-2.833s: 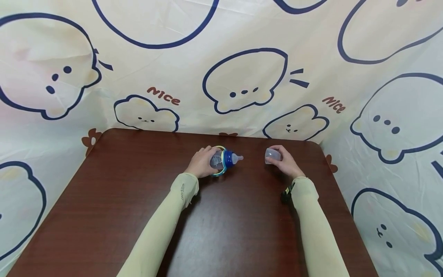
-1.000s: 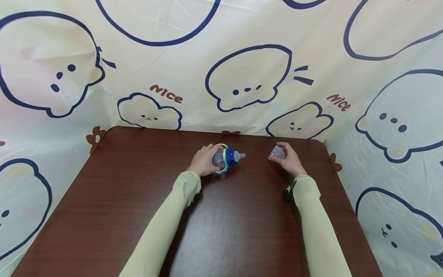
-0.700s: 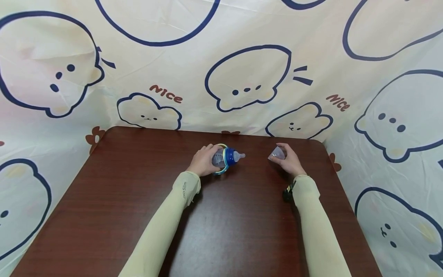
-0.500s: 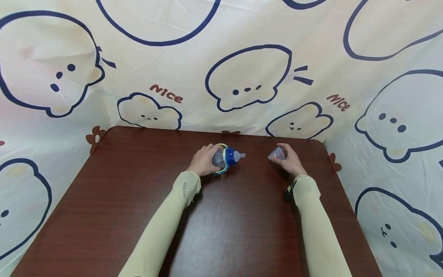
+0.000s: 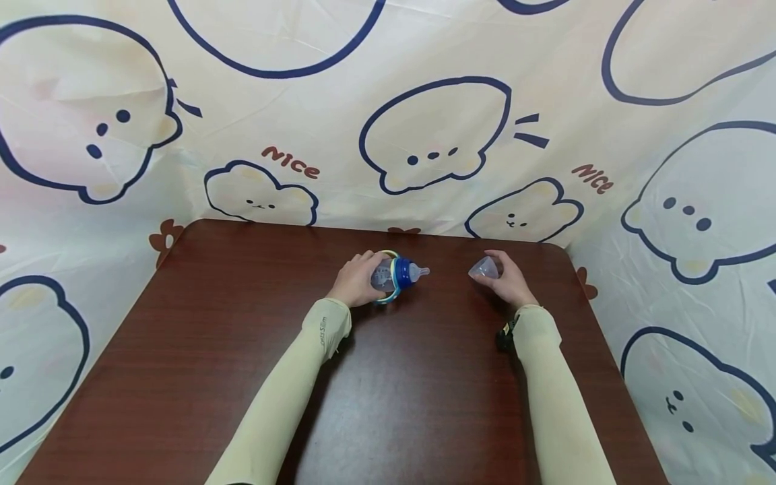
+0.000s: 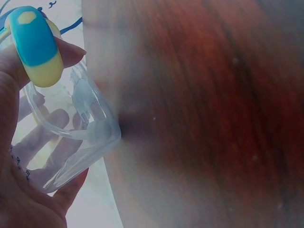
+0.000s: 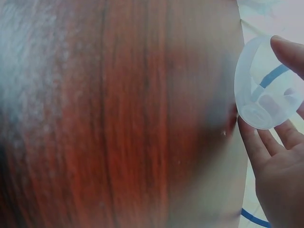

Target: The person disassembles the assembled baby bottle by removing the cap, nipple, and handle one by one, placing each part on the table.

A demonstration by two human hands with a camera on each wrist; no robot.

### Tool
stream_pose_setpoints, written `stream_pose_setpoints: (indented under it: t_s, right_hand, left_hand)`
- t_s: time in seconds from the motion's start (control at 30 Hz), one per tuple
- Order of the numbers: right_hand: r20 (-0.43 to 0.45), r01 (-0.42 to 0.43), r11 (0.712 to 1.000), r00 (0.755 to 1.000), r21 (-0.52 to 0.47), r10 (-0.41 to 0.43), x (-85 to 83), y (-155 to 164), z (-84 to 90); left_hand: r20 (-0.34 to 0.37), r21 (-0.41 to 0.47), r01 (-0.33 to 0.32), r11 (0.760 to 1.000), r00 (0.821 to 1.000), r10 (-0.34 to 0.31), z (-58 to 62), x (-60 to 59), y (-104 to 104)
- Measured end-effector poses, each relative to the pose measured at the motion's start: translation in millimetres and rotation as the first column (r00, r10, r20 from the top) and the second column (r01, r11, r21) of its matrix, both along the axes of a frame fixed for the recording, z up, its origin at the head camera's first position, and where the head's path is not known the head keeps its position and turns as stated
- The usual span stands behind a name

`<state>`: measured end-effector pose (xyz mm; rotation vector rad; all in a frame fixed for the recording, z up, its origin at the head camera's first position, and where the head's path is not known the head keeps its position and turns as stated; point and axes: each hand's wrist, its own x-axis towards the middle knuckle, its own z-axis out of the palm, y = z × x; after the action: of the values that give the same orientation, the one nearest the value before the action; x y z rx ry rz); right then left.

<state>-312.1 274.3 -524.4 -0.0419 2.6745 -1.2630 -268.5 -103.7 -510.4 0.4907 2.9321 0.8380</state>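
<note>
A clear baby bottle [image 5: 388, 276] with a blue collar, a teat [image 5: 418, 272] and yellow-and-teal handles lies tilted on its side at the far middle of the brown table [image 5: 242, 350]. My left hand [image 5: 356, 281] grips its body; in the left wrist view the fingers wrap the clear bottle [image 6: 71, 133] under a handle [image 6: 35, 47]. My right hand [image 5: 509, 283] holds a clear dome cap [image 5: 483, 268], a little to the right of the teat. In the right wrist view the cap [image 7: 266, 85] sits pinched between thumb and fingers, its hollow facing the camera.
A cream cloth with blue cartoon outlines [image 5: 430, 135] hangs behind and around the table. The table's far edge [image 5: 388, 232] runs just behind both hands. A small black device [image 5: 504, 335] is on the right wrist.
The right hand has turned the cap, which stood as a squat shape 2.8 s ago, so its narrow end points left. The bottle and left hand have hardly moved.
</note>
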Motion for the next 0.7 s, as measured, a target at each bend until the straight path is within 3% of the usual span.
stream_pose_setpoints:
  t_s: [0.7]
  right_hand:
    - [0.026,-0.019,1.000,0.999,0.024,0.018,1.4,0.7,2.6]
  left_hand:
    - [0.000,-0.002,-0.003,1.000,1.000,0.003,-1.3,-1.0,0.9]
